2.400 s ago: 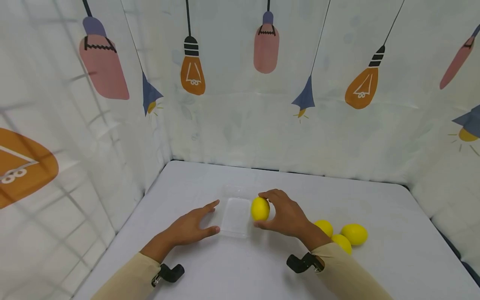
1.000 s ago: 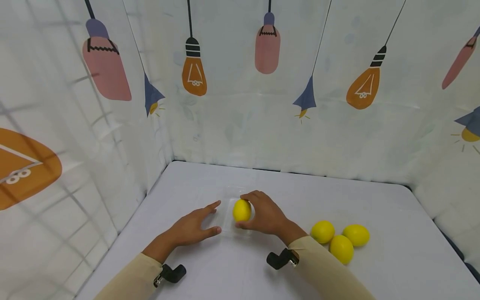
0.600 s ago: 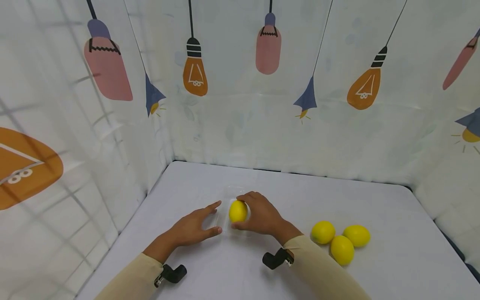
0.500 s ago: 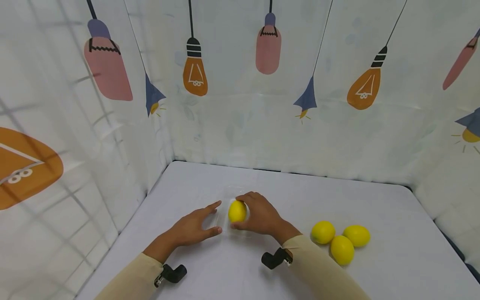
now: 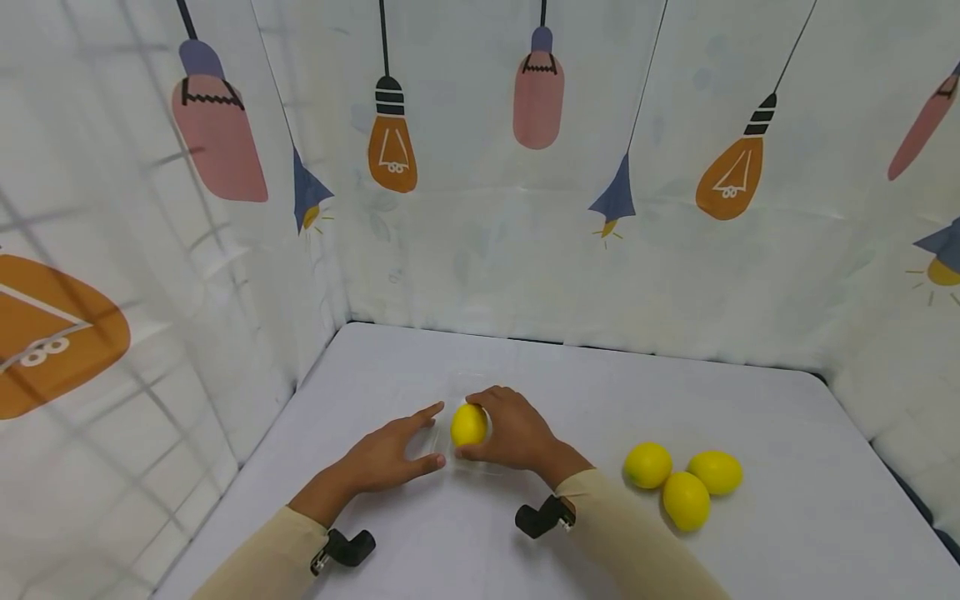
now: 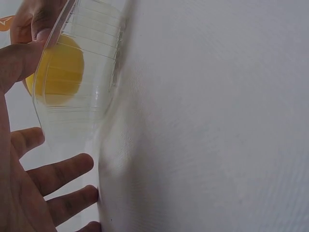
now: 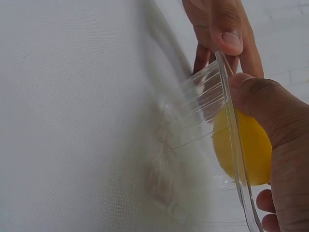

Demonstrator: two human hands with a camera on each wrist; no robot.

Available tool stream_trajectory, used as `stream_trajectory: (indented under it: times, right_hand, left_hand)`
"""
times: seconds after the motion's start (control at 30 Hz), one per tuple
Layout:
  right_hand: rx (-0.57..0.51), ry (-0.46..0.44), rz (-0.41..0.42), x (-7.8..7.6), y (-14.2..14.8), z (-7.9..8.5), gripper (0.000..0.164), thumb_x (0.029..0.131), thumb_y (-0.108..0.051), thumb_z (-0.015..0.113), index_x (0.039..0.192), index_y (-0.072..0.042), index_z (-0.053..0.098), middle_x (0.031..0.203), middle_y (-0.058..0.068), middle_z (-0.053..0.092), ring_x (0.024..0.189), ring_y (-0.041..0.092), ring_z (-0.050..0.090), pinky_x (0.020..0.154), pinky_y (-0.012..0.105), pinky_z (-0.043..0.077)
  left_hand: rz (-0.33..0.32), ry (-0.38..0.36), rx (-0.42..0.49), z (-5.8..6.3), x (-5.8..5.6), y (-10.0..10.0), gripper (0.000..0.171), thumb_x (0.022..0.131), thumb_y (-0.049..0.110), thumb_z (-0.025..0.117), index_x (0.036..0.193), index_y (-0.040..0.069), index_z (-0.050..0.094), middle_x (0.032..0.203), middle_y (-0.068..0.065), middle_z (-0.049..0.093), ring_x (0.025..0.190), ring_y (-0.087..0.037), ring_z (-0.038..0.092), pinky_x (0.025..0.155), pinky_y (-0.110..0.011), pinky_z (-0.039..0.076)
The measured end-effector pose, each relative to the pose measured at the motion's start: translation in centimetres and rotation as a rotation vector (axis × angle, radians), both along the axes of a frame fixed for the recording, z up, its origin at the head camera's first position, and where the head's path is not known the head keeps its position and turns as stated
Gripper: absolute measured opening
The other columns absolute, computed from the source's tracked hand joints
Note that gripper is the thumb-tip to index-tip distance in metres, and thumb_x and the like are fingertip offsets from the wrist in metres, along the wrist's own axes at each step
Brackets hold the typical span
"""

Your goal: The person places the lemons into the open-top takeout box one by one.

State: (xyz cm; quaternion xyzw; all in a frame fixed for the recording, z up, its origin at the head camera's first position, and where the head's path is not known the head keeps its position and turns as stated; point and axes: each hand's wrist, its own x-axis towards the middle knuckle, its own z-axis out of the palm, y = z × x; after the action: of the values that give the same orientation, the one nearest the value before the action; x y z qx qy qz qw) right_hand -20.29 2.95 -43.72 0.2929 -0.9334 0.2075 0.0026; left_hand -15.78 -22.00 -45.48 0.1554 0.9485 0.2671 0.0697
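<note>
We see the right grip (image 5: 513,431) curled round the lemon (image 5: 468,425), which sits on its left side, long axis roughly near to far; the left grip (image 5: 382,457), spread and holding nothing, is at the tray's (image 6: 96,41) left side, contact unclear. The head view hides depth, but the 2 wrist views show us the lemon partly below the rim.

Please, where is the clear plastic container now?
In the head view, the clear container sits on the white table left of three lemons, between the left hand and right hand, the held lemon partly inside.
</note>
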Motion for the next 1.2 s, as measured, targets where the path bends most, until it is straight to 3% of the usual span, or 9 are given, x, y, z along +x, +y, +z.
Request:
stream_trajectory:
  times: [0.7,1.2]
  right_hand:
    - [0.044,-0.029,0.012,-0.12,-0.57,-0.86,0.081,0.078,-0.068,0.078,0.141,-0.018,0.062,0.138,0.000,0.062,0.125,0.024,0.055,0.104,0.042,0.048]
    - [0.069,0.007,0.064,-0.08,-0.77,-0.76,0.068,0.084,-0.065,0.074,0.136,-0.021,0.068,0.133,-0.004,0.066,0.123,0.022,0.058,0.105,0.041,0.047]
  left_hand:
    - [0.017,-0.012,-0.007,0.05,0.10,0.18,0.089,0.087,0.074,0.063,0.162,0.035,0.033,0.144,-0.001,0.059,0.140,-0.033,0.047,0.108,-0.064,0.039]
    - [0.016,-0.002,-0.015,-0.07,0.11,0.15,0.089,0.086,0.076,0.062,0.161,0.038,0.032,0.143,0.002,0.060,0.140,-0.030,0.047,0.108,-0.063,0.039]
